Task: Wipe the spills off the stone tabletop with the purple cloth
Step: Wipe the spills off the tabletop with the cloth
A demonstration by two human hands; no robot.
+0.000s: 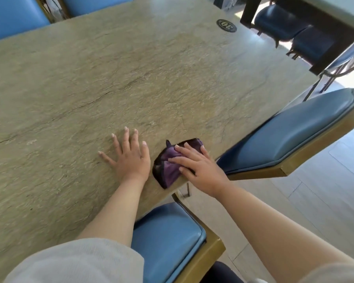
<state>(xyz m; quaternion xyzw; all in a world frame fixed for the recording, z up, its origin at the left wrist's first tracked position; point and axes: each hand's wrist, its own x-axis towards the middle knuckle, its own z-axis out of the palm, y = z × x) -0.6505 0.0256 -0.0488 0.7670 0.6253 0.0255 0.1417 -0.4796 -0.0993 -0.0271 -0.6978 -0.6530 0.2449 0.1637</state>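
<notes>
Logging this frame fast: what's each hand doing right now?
Left hand: open, flat on the stone tabletop, holding nothing.
Right hand: open, fingers spread, pressing on the purple cloth at the table's edge.

Left hand [129, 158] splayed flat; right hand [200, 168] flat too (fingers extended).

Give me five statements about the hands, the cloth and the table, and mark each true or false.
1. The right hand presses on the purple cloth. True.
2. The left hand holds the cloth. False: it lies flat, fingers spread, on the bare stone tabletop.
3. The cloth lies at the table's middle. False: it is at the near right corner, at the edge.
4. A round black number plaque sits near the table's far right corner. True.
5. The chairs have red seats. False: the blue chair seat beside the cloth is blue, like the others.
</notes>
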